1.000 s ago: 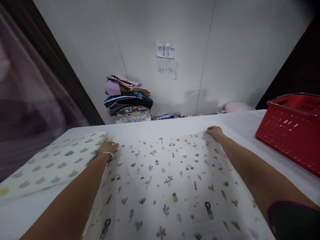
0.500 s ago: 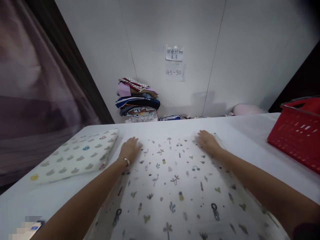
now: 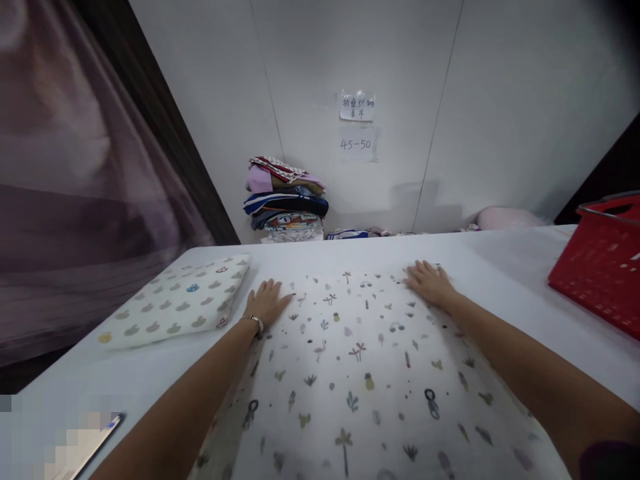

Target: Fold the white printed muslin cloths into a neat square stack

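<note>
A white cloth printed with small plants and flamingos (image 3: 350,373) lies spread on the white table (image 3: 500,267) in front of me. My left hand (image 3: 267,301) rests flat on its far left corner, fingers stretched out, a bracelet on the wrist. My right hand (image 3: 427,281) lies flat on the far right corner, fingers spread. Neither hand holds anything.
A folded white cloth with grey and coloured shapes (image 3: 183,299) lies left of the spread one. A red plastic basket (image 3: 600,260) stands at the right. A stack of folded fabrics (image 3: 285,200) sits against the back wall under two paper notes (image 3: 357,123). A purple curtain (image 3: 75,187) hangs at the left.
Both hands went from gripping the cloth's far corners to lying flat on it, moving inward and then slightly outward. The view has shifted to the left.
</note>
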Demonstrator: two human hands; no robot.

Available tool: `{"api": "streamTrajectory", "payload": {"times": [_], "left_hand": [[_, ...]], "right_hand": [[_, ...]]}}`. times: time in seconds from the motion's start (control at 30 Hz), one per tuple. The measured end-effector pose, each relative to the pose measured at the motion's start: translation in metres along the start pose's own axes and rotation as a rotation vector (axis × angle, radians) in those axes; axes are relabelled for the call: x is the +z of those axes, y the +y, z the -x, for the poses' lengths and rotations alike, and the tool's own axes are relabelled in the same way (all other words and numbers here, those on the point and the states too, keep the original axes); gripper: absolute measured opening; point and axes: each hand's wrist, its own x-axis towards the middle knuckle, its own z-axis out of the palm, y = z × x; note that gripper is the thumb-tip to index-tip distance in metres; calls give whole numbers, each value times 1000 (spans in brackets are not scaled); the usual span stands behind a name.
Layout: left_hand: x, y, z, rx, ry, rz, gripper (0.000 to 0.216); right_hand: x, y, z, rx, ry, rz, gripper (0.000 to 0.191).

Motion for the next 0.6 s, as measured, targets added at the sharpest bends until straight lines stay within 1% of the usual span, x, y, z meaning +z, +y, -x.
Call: {"api": "streamTrajectory", "payload": {"times": [0.07, 0.13, 0.23, 0.3, 0.37, 0.47, 0.53, 0.6], "left_hand": [[2, -3, 2, -8, -32, -5, 72], [0, -2, 1, -10, -62, -1, 72], [-11, 2, 2, -35, -96, 19, 68], [-18, 2, 13, -44, -73, 34, 63], [-21, -3, 40, -19, -38, 26, 60], [-16, -15, 104, 58, -28, -2, 63], [-9, -21, 149, 76, -42, -1, 64], [-4, -22, 183, 86, -64, 19, 64]], "right_hand": [[1, 15, 3, 68, -4, 0, 59], [0, 22, 3, 90, -34, -19, 59], [-7, 18, 6, 107, -71, 1, 61], [-13, 13, 22, 106, -51, 48, 62], [-14, 13, 52, 97, -12, 102, 63], [-8, 27, 117, 82, 4, 147, 65], [-1, 42, 157, 92, 7, 143, 65], [6, 55, 184, 113, 1, 113, 64]]}}
